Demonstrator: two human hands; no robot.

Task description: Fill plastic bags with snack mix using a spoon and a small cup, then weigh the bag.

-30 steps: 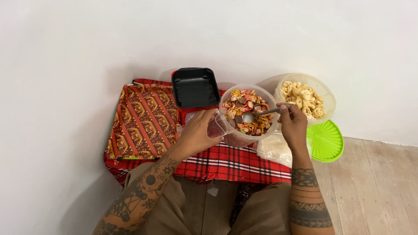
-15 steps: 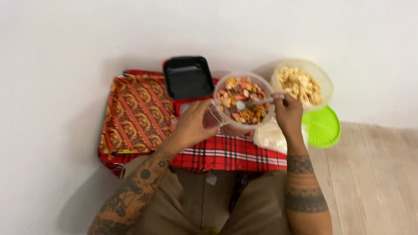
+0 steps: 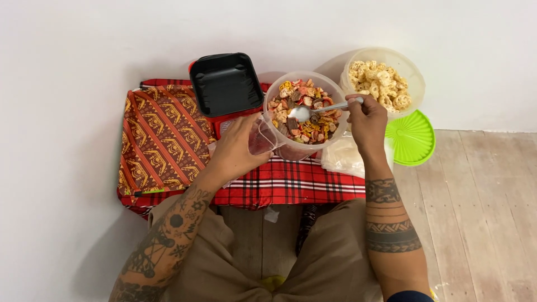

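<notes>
2 hands are working over a clear tub of mixed snacks on the red checked cloth. The left hand is gripping the tub's side, hiding its handle. The right hand is pinching a spoon; its bowl is lying on the snacks.

Domestic interior, floor-level setting: bare white wall, worn wooden plank floor, patterned cloths spread as a mat, plastic snack tubs set on them.
</notes>
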